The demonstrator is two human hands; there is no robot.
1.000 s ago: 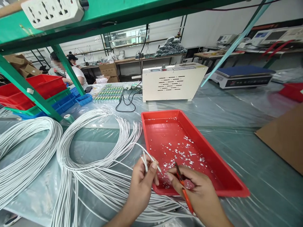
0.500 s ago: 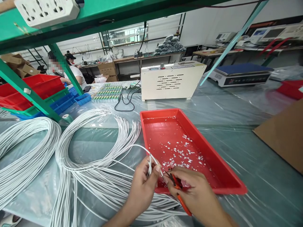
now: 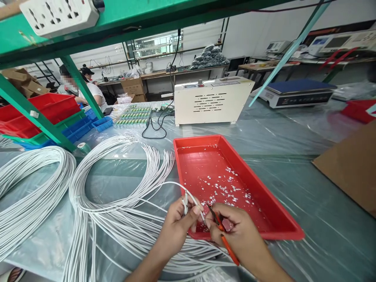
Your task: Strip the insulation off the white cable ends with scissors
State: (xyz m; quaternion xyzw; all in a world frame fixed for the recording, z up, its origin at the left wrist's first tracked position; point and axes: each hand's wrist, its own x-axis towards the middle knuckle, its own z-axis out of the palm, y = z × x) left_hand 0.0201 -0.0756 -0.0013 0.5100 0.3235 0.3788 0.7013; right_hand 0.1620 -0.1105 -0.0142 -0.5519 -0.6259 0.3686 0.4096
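My left hand (image 3: 178, 225) is closed, pinching the ends of white wires (image 3: 188, 197) between thumb and fingers. My right hand (image 3: 235, 233) is closed round small orange-handled cutters (image 3: 220, 231), whose tip sits at a wire end just right of my left thumb. Both hands hover over the near left corner of a red tray (image 3: 282, 213) scattered with small white insulation scraps (image 3: 229, 188). The held wires lead back into a large loop of white wires (image 3: 117, 203) on the table to the left.
A second white wire bundle (image 3: 29, 188) lies far left. A cream machine box (image 3: 211, 100) with a black cord stands behind the tray. Brown cardboard (image 3: 352, 168) lies right, a scale (image 3: 296, 92) beyond. Green shelf frame (image 3: 32, 113), red and blue bins, and seated people sit at left.
My hands have drawn a little closer together and shifted slightly; the cutter tip now sits at the wire end. The camera view has moved a little.
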